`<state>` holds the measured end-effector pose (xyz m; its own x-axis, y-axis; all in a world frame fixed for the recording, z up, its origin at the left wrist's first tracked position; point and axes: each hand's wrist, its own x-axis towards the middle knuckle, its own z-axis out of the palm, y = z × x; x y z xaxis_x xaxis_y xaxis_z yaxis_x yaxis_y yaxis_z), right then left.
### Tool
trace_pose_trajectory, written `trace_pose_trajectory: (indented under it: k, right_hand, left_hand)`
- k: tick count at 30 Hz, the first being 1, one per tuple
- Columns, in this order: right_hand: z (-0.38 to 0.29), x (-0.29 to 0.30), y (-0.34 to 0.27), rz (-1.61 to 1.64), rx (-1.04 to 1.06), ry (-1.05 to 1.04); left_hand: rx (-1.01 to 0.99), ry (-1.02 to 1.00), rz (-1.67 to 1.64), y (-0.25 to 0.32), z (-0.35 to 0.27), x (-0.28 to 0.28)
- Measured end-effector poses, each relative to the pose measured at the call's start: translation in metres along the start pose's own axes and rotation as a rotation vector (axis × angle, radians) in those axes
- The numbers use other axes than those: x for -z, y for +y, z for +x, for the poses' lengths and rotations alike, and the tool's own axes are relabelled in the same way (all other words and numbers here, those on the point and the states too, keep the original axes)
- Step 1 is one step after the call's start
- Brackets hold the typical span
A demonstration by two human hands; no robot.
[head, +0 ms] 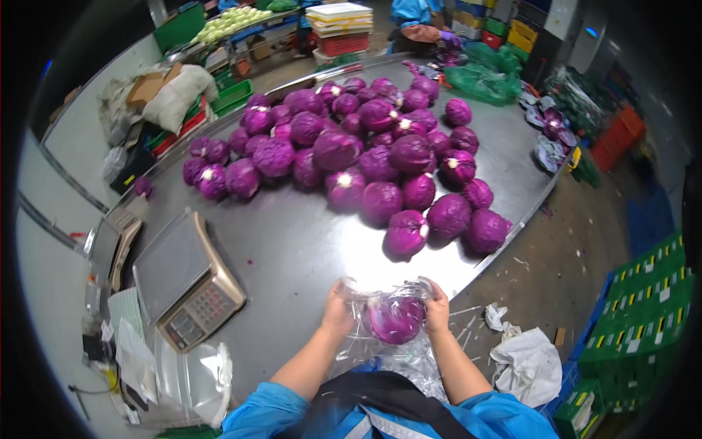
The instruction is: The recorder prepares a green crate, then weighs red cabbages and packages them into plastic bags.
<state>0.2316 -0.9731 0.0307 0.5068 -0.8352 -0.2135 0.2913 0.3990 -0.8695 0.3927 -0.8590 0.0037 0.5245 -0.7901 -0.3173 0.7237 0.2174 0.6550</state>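
Between my hands a red cabbage sits inside a sheet or bag of clear plastic film, close to the front edge of the metal table. My left hand grips the film on one side of the cabbage. On the other side my right hand pinches the film's upper edge. More clear film lies crumpled below, near my body. Just beyond my hands begins a large heap of red cabbages, several showing pale cut stems.
A digital scale stands at left, with a second scale behind it. Flat plastic bags lie in front. Green crates stack at right, beside white crumpled cloth. A co-worker in blue stands across the table near green netting.
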Motion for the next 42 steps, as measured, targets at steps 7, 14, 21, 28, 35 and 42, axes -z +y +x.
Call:
trace_pose_trajectory:
  k: [7, 14, 21, 28, 35, 42]
  right_hand:
    - [0.011, -0.077, -0.041, -0.578, 0.041, -0.686]
    - [-0.104, -0.082, -0.028, -1.262, 0.231, -0.966]
    - [-0.226, -0.036, 0.004, -1.437, 0.567, -1.048]
    - [-0.286, -0.075, 0.02, -1.504, 0.497, -0.955]
    - [-0.323, -0.107, 0.076, -1.324, 0.555, -1.029]
    - [-0.327, -0.111, 0.073, -1.465, 0.643, -1.129]
  left_hand:
    - [-0.078, -0.142, 0.983, 0.173, -0.094, 0.027]
    - [-0.571, -0.328, 1.472, 0.142, -0.243, 0.087]
    - [0.041, 0.354, 0.819, -0.01, -0.302, 0.158]
    - [0.35, 0.139, 0.719, -0.016, -0.363, 0.145]
    - [0.198, 0.141, 0.412, -0.002, -0.371, 0.126]
    - [0.186, 0.092, 0.423, -0.005, -0.372, 0.126]
